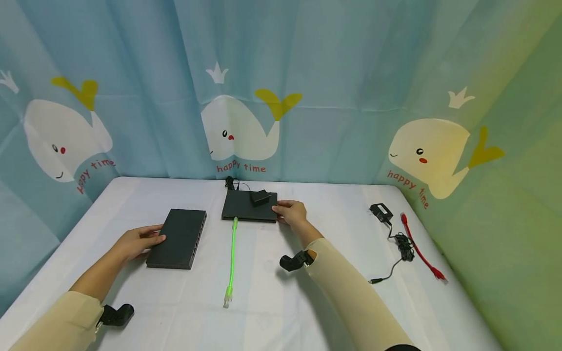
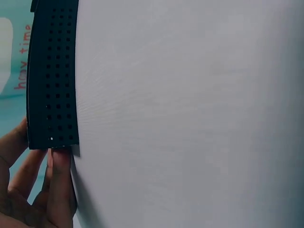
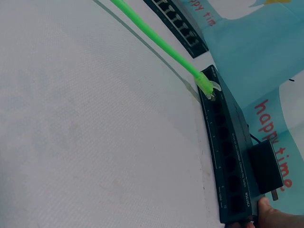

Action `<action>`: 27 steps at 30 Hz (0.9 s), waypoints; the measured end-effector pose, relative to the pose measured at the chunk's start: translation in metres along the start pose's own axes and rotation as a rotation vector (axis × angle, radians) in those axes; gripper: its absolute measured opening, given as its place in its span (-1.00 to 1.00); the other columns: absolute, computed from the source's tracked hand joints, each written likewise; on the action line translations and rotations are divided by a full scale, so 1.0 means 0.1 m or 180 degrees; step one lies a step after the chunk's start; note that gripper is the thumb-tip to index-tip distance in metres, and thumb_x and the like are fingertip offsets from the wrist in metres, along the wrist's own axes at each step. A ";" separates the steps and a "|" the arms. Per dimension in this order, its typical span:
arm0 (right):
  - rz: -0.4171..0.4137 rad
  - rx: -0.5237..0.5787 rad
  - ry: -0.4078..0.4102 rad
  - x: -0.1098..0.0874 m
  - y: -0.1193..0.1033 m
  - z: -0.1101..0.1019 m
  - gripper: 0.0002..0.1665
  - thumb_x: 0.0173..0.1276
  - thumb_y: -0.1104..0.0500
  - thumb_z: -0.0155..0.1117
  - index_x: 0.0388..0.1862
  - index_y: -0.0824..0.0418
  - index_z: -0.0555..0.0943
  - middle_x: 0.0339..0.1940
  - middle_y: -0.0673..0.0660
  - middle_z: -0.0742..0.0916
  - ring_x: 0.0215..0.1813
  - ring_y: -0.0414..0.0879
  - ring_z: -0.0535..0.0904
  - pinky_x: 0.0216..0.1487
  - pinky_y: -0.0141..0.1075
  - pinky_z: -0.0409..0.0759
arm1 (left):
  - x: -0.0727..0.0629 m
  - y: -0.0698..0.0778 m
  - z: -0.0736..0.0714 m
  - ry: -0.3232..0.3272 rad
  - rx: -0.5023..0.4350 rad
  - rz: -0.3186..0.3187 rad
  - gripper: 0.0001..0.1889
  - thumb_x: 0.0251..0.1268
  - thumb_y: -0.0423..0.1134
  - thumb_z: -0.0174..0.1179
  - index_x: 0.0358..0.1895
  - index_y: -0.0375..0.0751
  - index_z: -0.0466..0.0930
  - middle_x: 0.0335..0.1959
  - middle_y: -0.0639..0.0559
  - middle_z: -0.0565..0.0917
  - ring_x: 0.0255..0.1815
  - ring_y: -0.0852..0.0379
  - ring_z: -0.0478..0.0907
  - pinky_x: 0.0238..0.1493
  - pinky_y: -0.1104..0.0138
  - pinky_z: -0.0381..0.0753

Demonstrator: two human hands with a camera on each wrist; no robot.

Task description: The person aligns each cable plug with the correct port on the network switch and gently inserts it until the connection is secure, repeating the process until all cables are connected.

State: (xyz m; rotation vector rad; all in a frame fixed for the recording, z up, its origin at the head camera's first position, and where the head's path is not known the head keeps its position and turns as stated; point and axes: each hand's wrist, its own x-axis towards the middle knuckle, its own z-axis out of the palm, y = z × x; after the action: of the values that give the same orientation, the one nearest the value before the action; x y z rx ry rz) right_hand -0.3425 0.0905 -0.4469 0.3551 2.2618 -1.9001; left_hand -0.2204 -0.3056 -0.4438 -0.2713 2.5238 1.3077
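My left hand [image 1: 136, 242] grips the left edge of a black network switch [image 1: 179, 239], thumb on top. The switch's port row faces right in the head view; its vented side [image 2: 59, 76] shows in the left wrist view. Farther back, my right hand [image 1: 293, 213] pinches the right end of a second black switch [image 1: 239, 204], whose ports [image 3: 223, 135] face the near side. A green network cable [image 1: 232, 263] runs toward me from that switch's left-end port; how deep its plug sits I cannot tell. On top of this switch lies a black power adapter [image 1: 260, 197].
At the right of the white table [image 1: 342, 219] lie another black power adapter [image 1: 381, 212] with a bundled cord [image 1: 404, 246] and a red network cable [image 1: 421, 251]. A blue whale-print curtain [image 1: 333, 122] hangs behind and beside the table.
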 end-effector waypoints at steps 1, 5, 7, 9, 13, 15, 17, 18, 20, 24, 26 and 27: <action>0.0007 0.0004 0.0005 0.01 0.00 0.00 -0.58 0.29 0.24 0.42 0.13 0.28 0.67 0.13 0.26 0.68 0.10 0.02 0.68 -0.06 -0.27 0.72 | -0.03 -0.01 0.00 -0.0010 -0.0004 0.0001 -0.16 0.39 0.11 0.18 0.51 -0.37 0.10 0.43 -0.50 0.22 0.35 -0.38 0.34 0.17 -0.05 0.59; 0.0011 -0.0011 0.0035 0.02 0.00 0.00 -0.61 0.29 0.24 0.42 0.10 0.27 0.68 0.10 0.24 0.70 0.08 0.01 0.68 -0.03 -0.24 0.72 | -0.15 -0.04 0.01 -0.0060 -0.0018 0.0010 -0.12 0.35 0.16 0.19 0.52 -0.35 0.10 0.43 -0.49 0.22 0.34 -0.36 0.35 0.12 0.01 0.63; -0.0004 -0.0032 0.0045 0.02 0.00 0.00 -0.62 0.27 0.25 0.43 0.07 0.28 0.69 0.06 0.23 0.71 0.04 -0.01 0.70 -0.07 -0.25 0.73 | -0.23 -0.07 0.03 -0.0079 -0.0014 0.0013 -0.12 0.35 0.16 0.20 0.52 -0.35 0.10 0.42 -0.48 0.24 0.34 -0.35 0.36 0.09 0.04 0.65; -0.0004 -0.0036 0.0036 0.01 -0.01 0.00 -0.62 0.27 0.25 0.43 0.07 0.29 0.69 0.05 0.23 0.71 0.03 -0.02 0.70 -0.08 -0.24 0.73 | -0.30 -0.10 0.04 -0.0083 -0.0009 0.0011 -0.11 0.33 0.16 0.21 0.52 -0.34 0.11 0.41 -0.47 0.27 0.32 -0.33 0.39 0.06 0.07 0.67; 0.0011 -0.0002 -0.0014 0.01 0.00 0.00 -0.60 0.29 0.26 0.41 0.12 0.29 0.67 0.11 0.25 0.69 0.10 0.02 0.68 0.00 -0.22 0.71 | -0.45 -0.16 0.07 -0.0136 -0.0053 0.0028 -0.12 0.33 0.15 0.22 0.51 -0.34 0.12 0.40 -0.47 0.28 0.31 -0.32 0.41 0.04 0.09 0.68; 0.0006 -0.0003 -0.0023 0.02 -0.01 0.00 -0.59 0.30 0.26 0.40 0.13 0.30 0.66 0.13 0.26 0.68 0.12 0.04 0.67 0.01 -0.22 0.71 | -0.53 -0.19 0.08 -0.0182 -0.0094 0.0016 -0.13 0.34 0.13 0.22 0.52 -0.32 0.12 0.42 -0.47 0.26 0.32 -0.32 0.40 0.04 0.10 0.68; 0.0006 -0.0011 -0.0027 0.02 -0.01 0.00 -0.58 0.31 0.26 0.39 0.15 0.30 0.65 0.14 0.27 0.68 0.12 0.05 0.66 0.00 -0.23 0.71 | -0.60 -0.21 0.09 -0.0228 -0.0143 0.0006 -0.15 0.36 0.11 0.21 0.53 -0.30 0.11 0.42 -0.47 0.25 0.33 -0.33 0.39 0.05 0.09 0.68; 0.0004 -0.0019 -0.0023 0.01 -0.01 0.00 -0.58 0.31 0.26 0.39 0.15 0.29 0.65 0.15 0.27 0.68 0.12 0.05 0.66 -0.01 -0.23 0.71 | -0.63 -0.22 0.09 -0.0246 -0.0170 0.0004 -0.16 0.36 0.11 0.21 0.53 -0.29 0.11 0.42 -0.47 0.24 0.34 -0.33 0.38 0.05 0.08 0.68; 0.0004 -0.0018 -0.0028 0.01 -0.01 0.00 -0.57 0.31 0.25 0.39 0.16 0.29 0.65 0.15 0.26 0.68 0.12 0.04 0.66 -0.01 -0.24 0.71 | -0.69 -0.24 0.10 -0.0266 -0.0209 -0.0009 -0.17 0.37 0.10 0.21 0.53 -0.28 0.11 0.41 -0.46 0.25 0.33 -0.31 0.39 0.05 0.09 0.68; 0.0012 -0.0014 -0.0047 0.00 -0.02 0.00 -0.57 0.31 0.26 0.39 0.16 0.28 0.64 0.15 0.26 0.68 0.11 0.05 0.67 -0.02 -0.23 0.72 | -0.77 -0.27 0.11 -0.0285 -0.0235 -0.0044 -0.18 0.38 0.08 0.20 0.53 -0.27 0.11 0.40 -0.45 0.27 0.31 -0.26 0.42 0.03 0.09 0.68; 0.0023 -0.0010 -0.0043 0.00 -0.02 0.01 -0.57 0.30 0.26 0.40 0.16 0.28 0.64 0.15 0.26 0.68 0.11 0.04 0.67 -0.02 -0.23 0.72 | -0.79 -0.28 0.12 -0.0277 -0.0232 -0.0066 -0.18 0.38 0.09 0.20 0.53 -0.26 0.11 0.39 -0.45 0.28 0.30 -0.25 0.44 0.02 0.09 0.69; 0.0030 -0.0015 -0.0033 0.00 -0.02 0.01 -0.57 0.30 0.26 0.40 0.16 0.28 0.65 0.15 0.26 0.68 0.10 0.04 0.67 -0.03 -0.23 0.72 | -0.80 -0.28 0.12 -0.0273 -0.0235 -0.0072 -0.18 0.38 0.09 0.20 0.53 -0.26 0.11 0.39 -0.45 0.27 0.30 -0.25 0.44 0.02 0.09 0.69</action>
State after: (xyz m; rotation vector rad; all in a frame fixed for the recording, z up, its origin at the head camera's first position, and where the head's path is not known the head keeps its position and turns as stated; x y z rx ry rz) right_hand -0.3429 0.0890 -0.4454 0.3535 2.2537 -1.8873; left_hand -0.1350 -0.3092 -0.4454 -0.2531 2.3985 1.3757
